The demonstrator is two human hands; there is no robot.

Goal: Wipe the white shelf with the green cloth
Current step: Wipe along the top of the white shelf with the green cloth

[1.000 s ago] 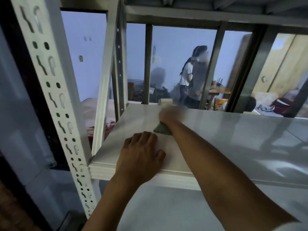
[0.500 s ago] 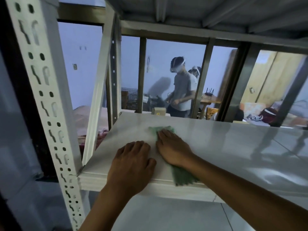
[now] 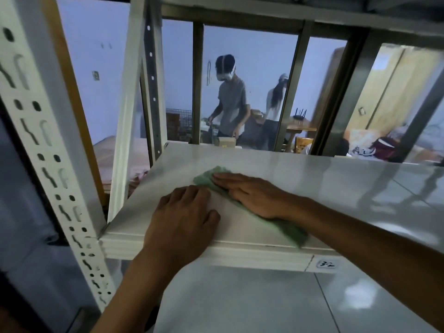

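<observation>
Both my hands lie flat, fingers spread, on the shiny white shelf (image 3: 312,183): right hand (image 3: 254,195) presses the soft green cloth (image 3: 286,228), left hand (image 3: 185,217) holds nothing.

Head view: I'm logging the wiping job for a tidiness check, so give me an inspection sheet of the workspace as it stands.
Surface: white shelf, glossy, bare apart from the cloth and hands.
Job's things: green cloth lies flat, reaching the front edge.
Clutter: small box just behind the shelf's back edge.
Grips: right hand pressed flat on the cloth; left hand flat on the shelf near the front edge, beside the cloth.
Cables: nothing seen.
Surroundings: perforated white upright at left; two people beyond the rack; tiled floor below.
</observation>
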